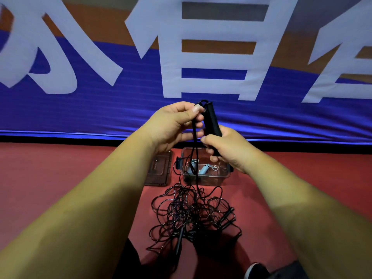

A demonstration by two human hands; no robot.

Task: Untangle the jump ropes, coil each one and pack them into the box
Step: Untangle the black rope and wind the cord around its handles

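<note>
Rope handle (210,121) is gripped by the right hand (227,152); the left hand (173,125) pinches its cord (193,150) above the tangled ropes (191,212).

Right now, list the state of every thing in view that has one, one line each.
left hand: pinches the black cord near the top of the black handle.
right hand: grips the black handle's lower end.
black cord: hangs down to the tangle.
tangle: knotted, lying on the floor.
box: open, pale rope inside.
lid: off, flat on the floor, left of the box.
</note>
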